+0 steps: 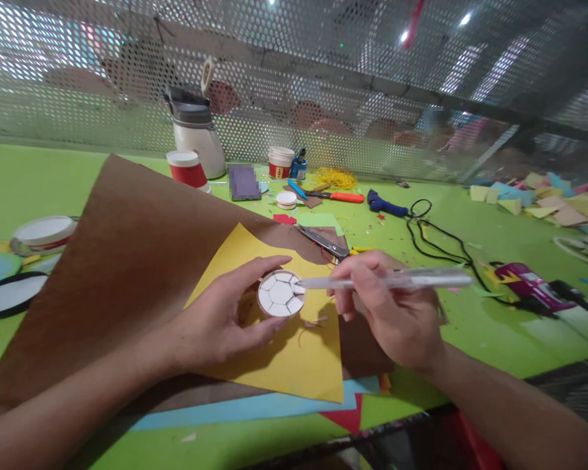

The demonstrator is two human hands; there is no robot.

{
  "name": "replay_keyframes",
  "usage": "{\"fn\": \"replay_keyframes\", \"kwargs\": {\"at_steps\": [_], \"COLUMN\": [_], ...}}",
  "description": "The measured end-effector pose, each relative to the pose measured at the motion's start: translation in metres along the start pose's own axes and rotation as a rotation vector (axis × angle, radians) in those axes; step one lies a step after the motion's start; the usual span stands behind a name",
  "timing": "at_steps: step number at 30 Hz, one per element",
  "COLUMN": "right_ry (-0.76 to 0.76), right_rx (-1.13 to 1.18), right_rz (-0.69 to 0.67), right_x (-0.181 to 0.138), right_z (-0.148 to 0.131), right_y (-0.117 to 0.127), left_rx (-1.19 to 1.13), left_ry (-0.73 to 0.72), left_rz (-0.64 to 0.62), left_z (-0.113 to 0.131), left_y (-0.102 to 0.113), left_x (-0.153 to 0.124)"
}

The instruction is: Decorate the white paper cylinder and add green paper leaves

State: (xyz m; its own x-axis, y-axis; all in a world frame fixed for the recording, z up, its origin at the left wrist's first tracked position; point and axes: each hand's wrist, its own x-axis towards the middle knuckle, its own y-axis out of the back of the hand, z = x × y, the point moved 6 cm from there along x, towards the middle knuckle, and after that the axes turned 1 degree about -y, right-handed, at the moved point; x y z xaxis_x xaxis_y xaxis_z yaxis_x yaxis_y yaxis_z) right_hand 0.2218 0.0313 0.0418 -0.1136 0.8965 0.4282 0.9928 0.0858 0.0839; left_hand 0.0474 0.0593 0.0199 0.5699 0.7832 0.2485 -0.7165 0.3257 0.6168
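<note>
Between the thumb and fingers of my left hand [225, 310] is a small round white disc [276, 294] with a rim, gripped at its edge. Black lines on its face form a soccer-ball pattern. My right hand [389, 303] is closed around a clear-barrelled pen [411, 279], its tip touching the disc's right side. Beneath both lies a yellow paper sheet [294, 372], on top of brown paper [127, 261]. A few small scraps [316, 321] rest on the yellow sheet near the disc. Scissors [323, 241] lie just beyond, partly hidden by my right hand.
On the green table [494, 339] stand a jug [198, 134], a red-and-white cup [186, 170] and stacked tubs [280, 162]. A blue glue gun [387, 203], an orange-handled cutter [345, 196], a purple device with cables [534, 285] and paper pieces [543, 199] lie farther right.
</note>
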Motion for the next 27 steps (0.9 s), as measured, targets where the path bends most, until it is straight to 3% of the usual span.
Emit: {"fn": "replay_keyframes", "kwargs": {"at_steps": [7,14,21,27], "right_ry": [-0.039,-0.155,-0.174,-0.115], "right_rx": [0.060,0.141,0.131,-0.078], "right_rz": [0.137,0.076,0.036,0.057], "right_x": [0.009,0.012,0.011,0.014], "right_z": [0.007,0.015,0.019,0.015], "right_y": [0.012,0.012,0.010,0.015], "left_rx": [-0.057,-0.008,0.027,0.080], "left_ry": [0.061,0.032,0.032,0.131], "left_rz": [0.003,-0.003,-0.046,-0.009], "left_z": [-0.003,-0.004,-0.003,-0.003], "left_y": [0.000,-0.003,-0.006,-0.004], "left_x": [0.002,0.000,0.000,0.001]}}
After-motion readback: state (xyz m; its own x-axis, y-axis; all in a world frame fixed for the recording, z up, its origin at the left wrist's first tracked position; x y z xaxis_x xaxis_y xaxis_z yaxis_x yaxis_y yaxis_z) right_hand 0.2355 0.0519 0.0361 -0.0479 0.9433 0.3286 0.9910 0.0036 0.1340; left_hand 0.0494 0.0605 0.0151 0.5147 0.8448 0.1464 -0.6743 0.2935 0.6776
